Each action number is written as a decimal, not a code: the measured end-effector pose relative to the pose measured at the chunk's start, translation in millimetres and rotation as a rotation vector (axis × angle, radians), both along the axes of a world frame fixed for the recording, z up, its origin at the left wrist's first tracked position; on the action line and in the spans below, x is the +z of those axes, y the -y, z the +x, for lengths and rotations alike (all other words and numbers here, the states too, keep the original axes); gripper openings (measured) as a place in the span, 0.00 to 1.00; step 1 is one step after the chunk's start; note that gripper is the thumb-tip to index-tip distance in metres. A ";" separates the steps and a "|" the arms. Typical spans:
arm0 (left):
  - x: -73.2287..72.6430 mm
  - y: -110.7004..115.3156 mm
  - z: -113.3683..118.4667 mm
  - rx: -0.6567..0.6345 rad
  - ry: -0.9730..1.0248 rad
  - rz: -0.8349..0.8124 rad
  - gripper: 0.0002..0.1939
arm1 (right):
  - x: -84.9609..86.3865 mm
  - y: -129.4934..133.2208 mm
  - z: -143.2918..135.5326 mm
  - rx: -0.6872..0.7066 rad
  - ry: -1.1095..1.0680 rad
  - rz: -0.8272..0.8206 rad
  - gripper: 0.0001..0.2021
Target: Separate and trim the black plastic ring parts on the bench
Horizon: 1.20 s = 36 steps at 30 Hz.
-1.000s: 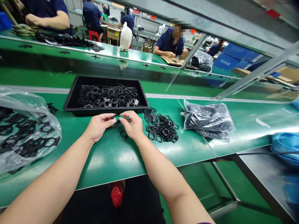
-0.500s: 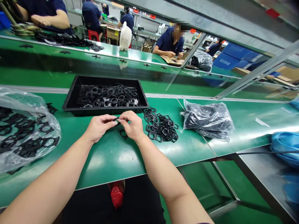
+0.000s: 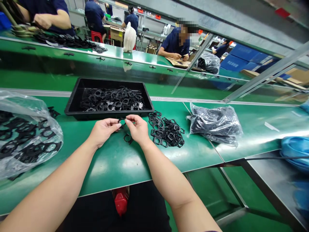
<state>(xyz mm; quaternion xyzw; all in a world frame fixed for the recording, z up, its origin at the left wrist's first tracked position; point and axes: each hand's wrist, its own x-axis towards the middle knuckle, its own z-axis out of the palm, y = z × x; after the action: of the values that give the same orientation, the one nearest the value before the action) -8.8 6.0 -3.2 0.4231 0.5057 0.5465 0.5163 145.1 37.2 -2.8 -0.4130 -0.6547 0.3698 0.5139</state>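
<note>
Between the fingertips of both hands, in front of the tray, is a small black ring-shaped plastic part (image 3: 122, 121). My left hand (image 3: 103, 131) pinches its left side. On the other side, my right hand (image 3: 138, 129) has thumb and forefinger closed on its edge. Just below them, another black ring part (image 3: 127, 138) lies on the green bench. The black tray (image 3: 72, 104) behind my hands holds many such parts. To the right of my right hand is a loose pile of black ring parts (image 3: 167, 130).
On the left sits an open clear plastic bag (image 3: 54, 129) with black parts inside. A closed bag of black parts (image 3: 214, 124) lies on the right. Beyond the tray runs a conveyor belt (image 3: 159, 82) carrying spaced black pieces. A person (image 3: 177, 43) works across it.
My right fingertips have shifted slightly right, leaving a wider gap from the left ones, so more of the ring part shows. The tray and piles stay put.
</note>
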 end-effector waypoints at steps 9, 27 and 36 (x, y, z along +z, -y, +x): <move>-1.3 2.1 -1.1 0.040 -0.095 0.086 0.18 | 5.3 5.1 4.4 0.001 0.256 0.458 0.05; 1.1 6.2 -4.3 0.034 -0.529 0.435 0.08 | 3.5 2.4 -0.5 0.084 -0.120 -0.053 0.08; -3.6 3.4 -5.4 0.148 -0.667 0.522 0.07 | 7.4 2.4 -3.3 0.132 -0.301 -0.439 0.15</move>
<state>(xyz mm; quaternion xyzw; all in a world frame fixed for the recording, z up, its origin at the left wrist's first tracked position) -14.2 2.6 -6.8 0.6557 0.5186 0.5250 0.1598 141.8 34.8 4.6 -0.4113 -0.5004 0.5929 0.4783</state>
